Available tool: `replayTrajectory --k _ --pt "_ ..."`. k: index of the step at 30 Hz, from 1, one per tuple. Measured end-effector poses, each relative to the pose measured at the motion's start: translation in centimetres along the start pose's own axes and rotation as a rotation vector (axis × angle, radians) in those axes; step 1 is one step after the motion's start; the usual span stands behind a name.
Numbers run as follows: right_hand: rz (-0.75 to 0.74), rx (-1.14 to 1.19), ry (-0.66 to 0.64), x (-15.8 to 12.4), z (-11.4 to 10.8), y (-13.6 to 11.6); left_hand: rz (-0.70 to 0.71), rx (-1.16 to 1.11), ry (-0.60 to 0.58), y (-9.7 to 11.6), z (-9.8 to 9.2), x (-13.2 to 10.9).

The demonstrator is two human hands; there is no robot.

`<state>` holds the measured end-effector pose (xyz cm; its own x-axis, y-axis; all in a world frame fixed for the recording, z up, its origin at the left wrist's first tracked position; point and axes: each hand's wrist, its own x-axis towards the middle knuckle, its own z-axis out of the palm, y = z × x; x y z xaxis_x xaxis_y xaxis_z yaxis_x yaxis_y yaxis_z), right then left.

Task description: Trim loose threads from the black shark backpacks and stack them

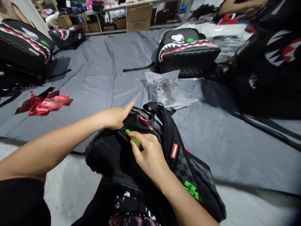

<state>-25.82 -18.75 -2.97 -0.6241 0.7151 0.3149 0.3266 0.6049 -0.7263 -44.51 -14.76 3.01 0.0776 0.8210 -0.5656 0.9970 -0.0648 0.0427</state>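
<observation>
A black backpack (104, 149) with checkered panels, a red label and green print lies across the near table edge and my lap. My left hand (114, 117) is closed on the backpack's top edge, one finger stretched out along it; the fingertips underneath are partly hidden. My right hand (149, 150) grips a slim bright green tool (134, 139) with a black end. Its tip meets the bag's edge right beside my left hand, and its exact kind is not clear. Behind the bag's straps lies a clear plastic bag (163, 89).
Red tags (47, 103) lie in a pile on the grey cloth (94, 69) at left. Shark-mouth backpacks stand at far left (25, 44) and back (188, 55). A large black bag (265, 78) with trailing straps rises at right. Another person's arm (242, 6) shows behind it.
</observation>
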Motion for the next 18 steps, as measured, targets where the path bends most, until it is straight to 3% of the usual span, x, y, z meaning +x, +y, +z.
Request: replayTrajectory --k 18 --pt "0.029 -0.029 0.052 0.19 0.61 -0.30 -0.017 0.006 -0.010 0.19 -0.12 -0.13"
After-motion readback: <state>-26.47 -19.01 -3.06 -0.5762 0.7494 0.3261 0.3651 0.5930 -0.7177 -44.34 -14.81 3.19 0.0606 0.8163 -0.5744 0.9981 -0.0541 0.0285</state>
